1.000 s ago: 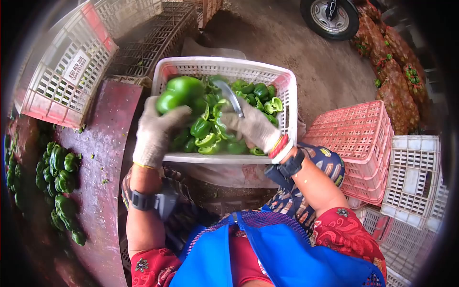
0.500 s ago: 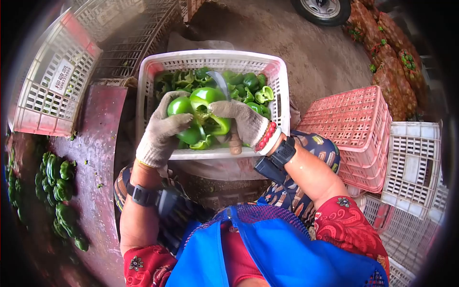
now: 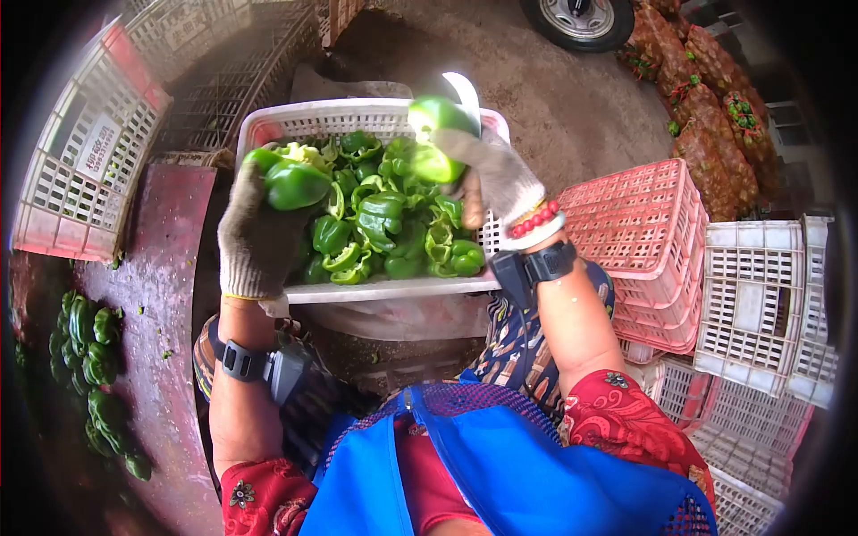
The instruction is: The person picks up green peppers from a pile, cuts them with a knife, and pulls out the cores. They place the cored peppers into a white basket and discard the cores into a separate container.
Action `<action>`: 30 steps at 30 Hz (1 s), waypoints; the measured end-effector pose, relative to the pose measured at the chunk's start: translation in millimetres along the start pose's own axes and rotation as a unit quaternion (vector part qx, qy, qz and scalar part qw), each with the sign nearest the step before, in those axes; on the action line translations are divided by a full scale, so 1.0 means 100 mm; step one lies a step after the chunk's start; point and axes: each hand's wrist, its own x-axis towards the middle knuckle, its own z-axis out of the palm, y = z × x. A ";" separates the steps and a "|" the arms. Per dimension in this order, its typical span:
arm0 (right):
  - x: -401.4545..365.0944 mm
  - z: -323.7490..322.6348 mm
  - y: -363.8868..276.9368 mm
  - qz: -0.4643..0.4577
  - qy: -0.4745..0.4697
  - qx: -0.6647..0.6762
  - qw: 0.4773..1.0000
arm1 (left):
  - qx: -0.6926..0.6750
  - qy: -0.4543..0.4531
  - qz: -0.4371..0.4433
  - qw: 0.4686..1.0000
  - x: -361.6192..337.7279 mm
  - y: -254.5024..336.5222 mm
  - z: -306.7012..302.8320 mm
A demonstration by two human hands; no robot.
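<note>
A white crate (image 3: 375,290) holding many cut green pepper pieces (image 3: 380,219) stands in front of me. My gloved left hand (image 3: 255,232), at the crate's left side, is closed on a green pepper piece (image 3: 299,183) with pale flesh showing. Over the crate's right side, my gloved right hand (image 3: 492,170) grips a knife, its blade (image 3: 463,94) pointing up and its wooden handle (image 3: 473,201) below the fingers. Another green pepper piece (image 3: 435,134), blurred by motion, is held in the same hand against the blade.
Stacked pink crates (image 3: 626,223) and white crates (image 3: 751,295) stand at the right. A white-and-pink crate (image 3: 98,143) is at the left, above whole green peppers (image 3: 94,348) on the floor. Filled net sacks (image 3: 715,152) and a wheel (image 3: 581,18) are farther back.
My hands have moved apart, each with a pepper piece; earlier they held the pepper together over the crate. The knife has moved up and right. The view has shifted slightly.
</note>
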 end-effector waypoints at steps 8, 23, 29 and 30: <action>-0.25 0.90 0.37 0.064 -0.015 0.088 0.994 | -0.371 -0.019 -0.097 0.923 -0.04 -0.07 0.30; -0.28 0.50 0.04 0.063 -0.150 -0.048 0.986 | -0.088 -0.277 -0.164 0.943 -0.07 0.18 0.20; -0.35 0.51 0.04 0.085 -0.155 -0.034 0.984 | -0.022 -0.275 -0.091 0.957 -0.10 0.15 0.18; -0.39 0.54 -0.07 0.102 -0.157 -0.033 0.982 | -0.095 -0.269 -0.130 0.950 -0.10 0.15 0.17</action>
